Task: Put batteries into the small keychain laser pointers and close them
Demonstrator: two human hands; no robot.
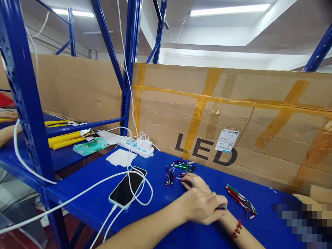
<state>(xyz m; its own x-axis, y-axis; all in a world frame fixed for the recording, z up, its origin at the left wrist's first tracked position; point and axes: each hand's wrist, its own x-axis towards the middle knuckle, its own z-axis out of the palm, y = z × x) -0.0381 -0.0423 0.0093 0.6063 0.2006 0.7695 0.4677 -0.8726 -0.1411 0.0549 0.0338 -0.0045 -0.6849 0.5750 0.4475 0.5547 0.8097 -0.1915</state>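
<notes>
My left hand (pixel 203 206) crosses over my right forearm, its fingers closed around a small tube (pixel 222 206) of which only a silvery end shows. Beyond it, my right hand (pixel 195 181) reaches to the near edge of a pile of small coloured tubes with carabiner clips (pixel 179 166). Its fingers are bent, with a gap between them and the thumb; part of the hand is hidden behind the left. A black tube (pixel 171 178) and a purple one (pixel 167 171) lie left of these fingertips. To the right, several red and green tubes with clips (pixel 241 200) lie side by side.
A phone (pixel 128 186) lies left with white cables (pixel 85 190) looping over it. Behind it are a white sheet (pixel 121 157) and a power strip (pixel 137 147). A cardboard wall (pixel 166 117) closes the blue table's back; a blue post (pixel 31 93) stands left. Another person's arm (pixel 7 133) shows far left.
</notes>
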